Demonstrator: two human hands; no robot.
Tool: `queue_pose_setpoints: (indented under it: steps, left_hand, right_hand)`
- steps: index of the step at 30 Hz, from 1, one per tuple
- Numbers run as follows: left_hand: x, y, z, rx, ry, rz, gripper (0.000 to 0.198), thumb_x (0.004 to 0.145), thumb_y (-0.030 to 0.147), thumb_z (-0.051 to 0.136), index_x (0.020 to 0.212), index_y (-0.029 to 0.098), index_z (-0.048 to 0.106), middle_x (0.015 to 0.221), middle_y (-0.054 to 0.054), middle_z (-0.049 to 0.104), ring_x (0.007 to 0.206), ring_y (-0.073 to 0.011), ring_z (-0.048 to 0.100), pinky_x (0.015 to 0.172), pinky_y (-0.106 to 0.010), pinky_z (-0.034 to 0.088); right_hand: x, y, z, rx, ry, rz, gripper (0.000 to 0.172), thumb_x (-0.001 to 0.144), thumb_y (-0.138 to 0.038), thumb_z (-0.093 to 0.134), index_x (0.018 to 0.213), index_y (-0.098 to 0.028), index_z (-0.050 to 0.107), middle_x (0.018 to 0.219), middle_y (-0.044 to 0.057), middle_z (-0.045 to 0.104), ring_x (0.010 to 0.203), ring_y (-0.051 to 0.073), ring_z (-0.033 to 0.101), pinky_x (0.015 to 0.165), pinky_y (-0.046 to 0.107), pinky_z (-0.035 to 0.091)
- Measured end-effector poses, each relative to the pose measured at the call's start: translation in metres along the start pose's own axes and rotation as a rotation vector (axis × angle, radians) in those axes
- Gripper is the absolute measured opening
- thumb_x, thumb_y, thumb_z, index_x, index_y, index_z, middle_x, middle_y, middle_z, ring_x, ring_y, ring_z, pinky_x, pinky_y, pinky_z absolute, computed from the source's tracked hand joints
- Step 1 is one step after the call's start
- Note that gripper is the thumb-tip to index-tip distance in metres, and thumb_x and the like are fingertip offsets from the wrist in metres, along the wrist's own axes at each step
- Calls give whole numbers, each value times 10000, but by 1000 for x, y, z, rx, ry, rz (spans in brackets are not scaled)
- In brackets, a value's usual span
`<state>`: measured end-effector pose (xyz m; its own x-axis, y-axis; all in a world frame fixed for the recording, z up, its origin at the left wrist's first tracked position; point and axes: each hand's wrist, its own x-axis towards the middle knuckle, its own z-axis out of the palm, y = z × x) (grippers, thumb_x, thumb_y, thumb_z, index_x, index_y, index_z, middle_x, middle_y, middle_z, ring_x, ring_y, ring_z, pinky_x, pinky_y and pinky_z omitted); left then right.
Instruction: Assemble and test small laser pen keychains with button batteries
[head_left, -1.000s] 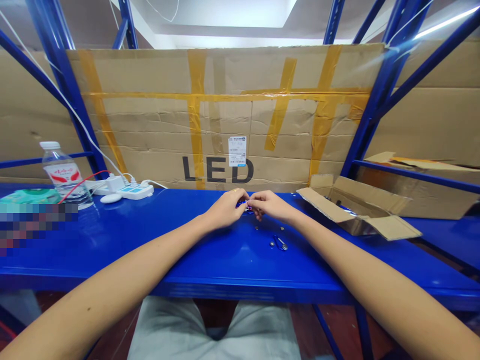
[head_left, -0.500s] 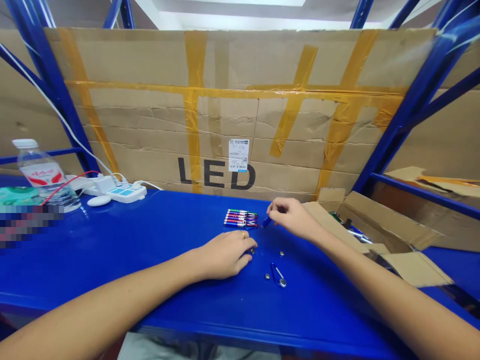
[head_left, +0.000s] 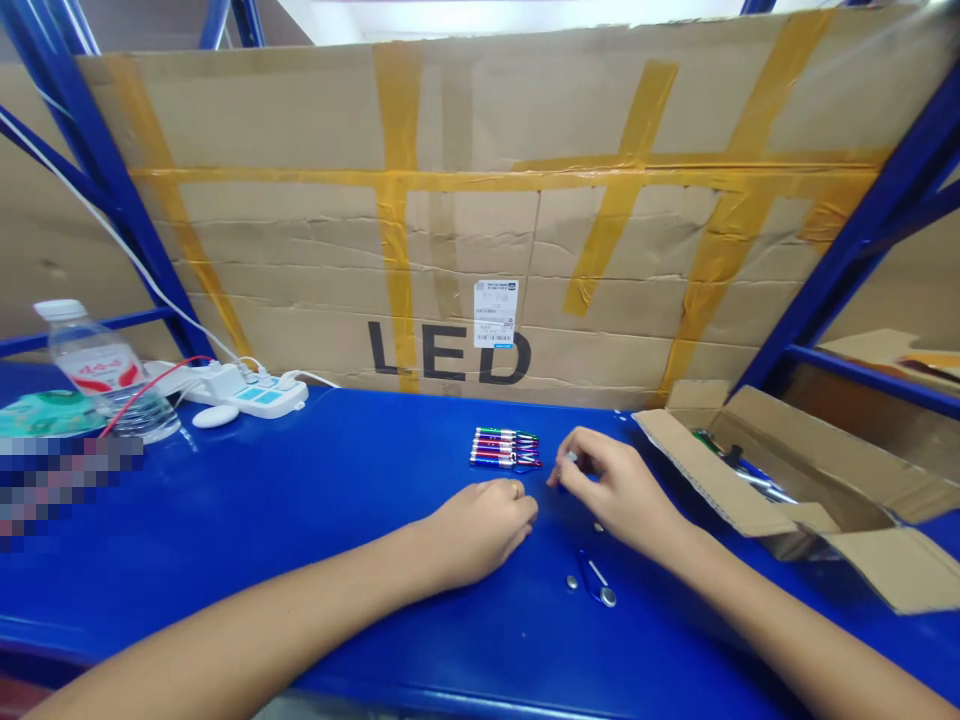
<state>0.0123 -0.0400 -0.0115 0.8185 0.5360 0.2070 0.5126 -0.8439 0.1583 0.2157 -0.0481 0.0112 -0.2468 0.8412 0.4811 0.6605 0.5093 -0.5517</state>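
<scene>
My left hand (head_left: 484,530) rests on the blue tabletop with its fingers curled together; whatever is under the fingertips is hidden. My right hand (head_left: 619,490) is raised slightly to the right, thumb and fingers pinched on a small blue tube, mostly hidden, with a pale end (head_left: 572,457) showing. Beyond my hands lies a row of several small coloured keychain flashlights (head_left: 504,448) with clips. Below my right hand are a button cell (head_left: 598,527), another button cell (head_left: 571,582) and a blue carabiner clip with a round metal cap (head_left: 598,580).
At right stands an open cardboard box (head_left: 720,480) with metallic parts inside. A power strip (head_left: 262,395), a white oval object (head_left: 215,416) and a water bottle (head_left: 112,370) are at left. A large cardboard sheet (head_left: 315,250) closes off the back, between blue shelf posts.
The view has shifted, so things sit further right. My left fingers have curled in, and the button cell at their tips is out of sight. My right hand has turned the blue tube.
</scene>
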Motion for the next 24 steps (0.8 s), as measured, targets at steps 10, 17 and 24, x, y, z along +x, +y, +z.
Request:
queue_pose_setpoints:
  steps: [10,17,24]
  left_hand:
    - [2,-36,-39,-398,605,-72,87,904,183,557,912,201,642,880,-12,690,822,-137,639,765,-255,512]
    - [5,-26,-22,-507,634,77,106,904,200,569,932,208,670,936,-44,687,915,-166,636,847,-303,512]
    - [-4,-14,-16,-429,695,116,119,899,148,543,920,186,653,990,-71,641,943,-155,615,848,-286,497]
  right_hand:
    - [19,-18,47,387,-55,96,253,962,-424,409,860,-218,517,752,14,544,666,155,490,641,283,404]
    - [3,-19,49,692,-65,125,342,898,-548,504,886,-209,549,766,16,510,656,144,455,649,286,411]
    - [-3,-14,44,777,-107,82,330,875,-532,560,909,-204,569,782,25,532,714,157,504,704,299,444]
